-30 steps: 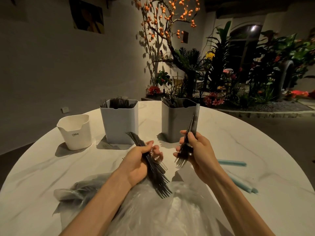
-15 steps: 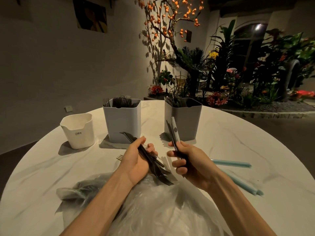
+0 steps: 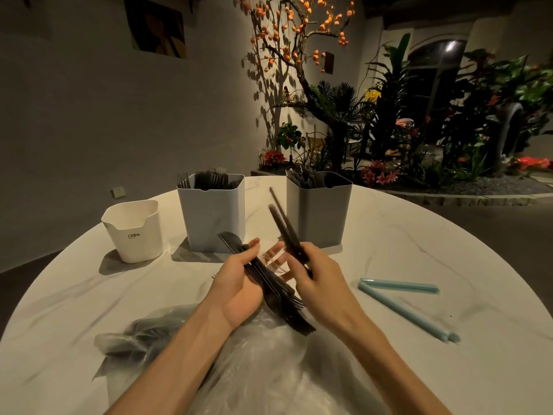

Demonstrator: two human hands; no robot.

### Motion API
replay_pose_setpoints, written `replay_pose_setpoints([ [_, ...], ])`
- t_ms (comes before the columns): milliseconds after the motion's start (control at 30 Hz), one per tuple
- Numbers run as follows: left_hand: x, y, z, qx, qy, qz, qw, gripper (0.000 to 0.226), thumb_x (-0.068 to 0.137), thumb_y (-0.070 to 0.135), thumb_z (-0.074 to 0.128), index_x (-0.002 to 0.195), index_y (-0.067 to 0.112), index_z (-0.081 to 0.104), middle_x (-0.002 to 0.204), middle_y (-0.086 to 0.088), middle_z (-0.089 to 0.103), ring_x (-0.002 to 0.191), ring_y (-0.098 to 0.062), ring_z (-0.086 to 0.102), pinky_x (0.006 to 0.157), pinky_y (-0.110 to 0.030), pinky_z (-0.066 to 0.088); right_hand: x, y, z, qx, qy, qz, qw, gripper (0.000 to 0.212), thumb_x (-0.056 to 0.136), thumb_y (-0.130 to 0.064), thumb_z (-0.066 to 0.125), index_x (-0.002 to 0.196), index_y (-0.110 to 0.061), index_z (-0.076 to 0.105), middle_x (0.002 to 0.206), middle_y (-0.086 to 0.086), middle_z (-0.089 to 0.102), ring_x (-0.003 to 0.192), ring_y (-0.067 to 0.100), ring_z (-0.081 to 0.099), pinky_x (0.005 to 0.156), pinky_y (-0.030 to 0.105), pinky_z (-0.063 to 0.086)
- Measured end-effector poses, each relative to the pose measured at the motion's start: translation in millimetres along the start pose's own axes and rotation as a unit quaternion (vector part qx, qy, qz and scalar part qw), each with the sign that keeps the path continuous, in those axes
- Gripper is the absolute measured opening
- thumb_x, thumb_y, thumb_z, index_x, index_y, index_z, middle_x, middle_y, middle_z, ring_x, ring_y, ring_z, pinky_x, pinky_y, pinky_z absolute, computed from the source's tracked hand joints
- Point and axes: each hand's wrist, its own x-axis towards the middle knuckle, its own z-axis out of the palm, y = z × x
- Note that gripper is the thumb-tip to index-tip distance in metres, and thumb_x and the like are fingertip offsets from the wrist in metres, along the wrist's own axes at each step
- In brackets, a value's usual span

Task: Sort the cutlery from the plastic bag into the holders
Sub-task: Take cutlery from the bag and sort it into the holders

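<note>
White marble table (image 3: 419, 241) is seen under dim light, with plants (image 3: 404, 121) behind it. A bundle of forks (image 3: 278, 295) is held in the left hand (image 3: 239, 283), the fingers curled around the handles, tines pointing toward the person. Two dark pieces (image 3: 284, 226), possibly knives, are pinched in the right hand (image 3: 317, 274) and tilted up before the grey holder (image 3: 320, 211). Forks are stood in the blue holder (image 3: 212, 217). A white cup (image 3: 134, 232) is placed at the left. The plastic bag (image 3: 239, 369) is laid near the person. A blue clip (image 3: 401, 298) is laid at the right.
</note>
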Motion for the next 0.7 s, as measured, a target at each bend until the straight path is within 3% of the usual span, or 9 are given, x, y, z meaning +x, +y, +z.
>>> replay_pose_setpoints([
  [67,0.0,-0.9,0.6,0.005,0.005,-0.007,1.0,0.039,0.102,0.046,0.051,0.113,0.01,0.059,0.129,-0.026,0.065,0.12,-0.04,0.063,0.099,-0.056,0.048,-5.9,-1.6,6.4,-0.102,0.0,-0.062,0.993,0.024,0.106,-0.029,0.046,0.127,-0.026,0.055,0.114,-0.007,0.059,0.09,0.008,0.059,0.073,0.013,0.045],
  [133,-1.1,-0.6,0.7,0.004,0.011,-0.007,1.0,0.069,0.088,0.068,0.054,0.114,0.004,0.061,0.125,-0.025,0.067,0.119,-0.04,0.063,0.1,-0.054,0.048,-9.3,-3.1,12.9,-0.181,-0.031,-0.101,0.978,0.025,0.104,-0.03,0.046,0.128,-0.025,0.051,0.121,-0.005,0.054,0.087,0.015,0.059,0.073,0.021,0.045],
  [200,-3.9,0.4,1.7,0.017,0.016,-0.01,1.0,0.079,0.076,0.074,0.062,0.122,0.009,0.058,0.124,-0.022,0.069,0.119,-0.039,0.064,0.102,-0.054,0.047,-11.7,-4.0,19.6,-0.248,-0.062,-0.107,0.961,0.035,0.102,-0.032,0.052,0.135,-0.022,0.045,0.13,-0.004,0.046,0.084,0.021,0.058,0.072,0.028,0.048],
  [300,-1.3,-2.1,0.7,0.085,0.034,-0.026,0.995,0.059,0.08,0.038,0.08,0.124,0.006,0.058,0.124,-0.021,0.069,0.117,-0.033,0.067,0.106,-0.05,0.048,-14.2,-8.5,27.6,-0.314,-0.065,-0.117,0.94,0.041,0.102,-0.028,0.047,0.141,-0.018,0.038,0.135,0.003,0.041,0.084,0.026,0.057,0.071,0.033,0.045],
  [367,1.2,-4.4,-0.1,0.087,0.045,-0.026,0.995,0.04,0.089,0.015,0.074,0.123,0.012,0.054,0.12,-0.023,0.07,0.118,-0.031,0.067,0.111,-0.048,0.046,-15.0,-11.4,29.8,-0.305,-0.059,-0.135,0.941,0.039,0.106,-0.031,0.036,0.143,-0.017,0.039,0.132,0.005,0.045,0.095,0.025,0.057,0.077,0.035,0.047],
  [467,3.7,-2.3,-2.1,0.052,0.069,-0.012,0.996,0.04,0.095,0.007,0.063,0.133,0.014,0.054,0.121,-0.019,0.071,0.114,-0.031,0.069,0.098,-0.046,0.055,-14.7,-12.9,23.1,-0.242,-0.048,-0.155,0.957,0.041,0.105,-0.046,0.036,0.138,-0.028,0.053,0.125,-0.003,0.056,0.106,0.015,0.053,0.088,0.03,0.05],
  [533,3.9,-0.3,-2.0,0.021,0.072,-0.002,0.997,0.04,0.095,0.0,0.058,0.132,0.014,0.053,0.115,-0.02,0.072,0.105,-0.033,0.072,0.086,-0.048,0.06,-11.7,-12.2,15.4,-0.183,0.012,-0.144,0.972,0.038,0.101,-0.053,0.043,0.124,-0.035,0.067,0.114,-0.01,0.059,0.104,0.007,0.052,0.087,0.025,0.049],
  [633,-0.3,-1.3,1.7,0.018,0.049,0.001,0.999,0.035,0.093,-0.005,0.056,0.122,0.014,0.05,0.121,-0.023,0.069,0.114,-0.038,0.068,0.1,-0.055,0.052,-1.5,-4.9,5.8,-0.068,0.098,-0.031,0.992,0.033,0.098,-0.055,0.051,0.108,-0.03,0.07,0.104,-0.011,0.056,0.097,0.004,0.058,0.08,0.019,0.05],
  [700,-3.4,-2.6,3.0,0.01,0.008,-0.006,1.0,0.029,0.095,-0.005,0.054,0.117,0.013,0.048,0.129,-0.022,0.066,0.117,-0.039,0.066,0.108,-0.058,0.044,3.8,0.4,3.6,-0.043,0.06,0.042,0.996,0.033,0.094,-0.057,0.058,0.104,-0.027,0.065,0.098,-0.01,0.062,0.087,0.005,0.062,0.075,0.022,0.054],
])
